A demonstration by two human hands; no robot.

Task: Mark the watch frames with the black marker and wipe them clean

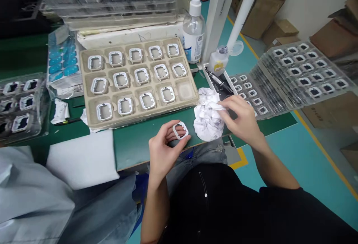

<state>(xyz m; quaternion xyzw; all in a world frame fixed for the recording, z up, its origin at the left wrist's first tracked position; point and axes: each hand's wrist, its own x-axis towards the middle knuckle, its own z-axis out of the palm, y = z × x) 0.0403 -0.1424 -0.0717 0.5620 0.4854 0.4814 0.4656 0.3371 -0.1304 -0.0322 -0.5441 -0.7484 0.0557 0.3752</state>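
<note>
A small white square frame with rounded corners (176,133) is held by its edges between the fingers and thumb of my left hand (165,147), just above the table's front edge. To the right, my right hand (242,119) pinches the upper right side of a crumpled white cloth (208,121) that lies on the table. Beyond both hands sits a beige tray (134,121) with rows of similar white frames in its pockets. Its front right pocket (185,89) holds no frame.
A pump bottle (192,35) and a smaller bottle (218,63) stand behind the cloth, near a box of pens (220,82). Stacked clear trays (109,3) rise at the back; more trays (302,72) are at right. A white sheet (84,158) and another person's sleeve (30,195) are left.
</note>
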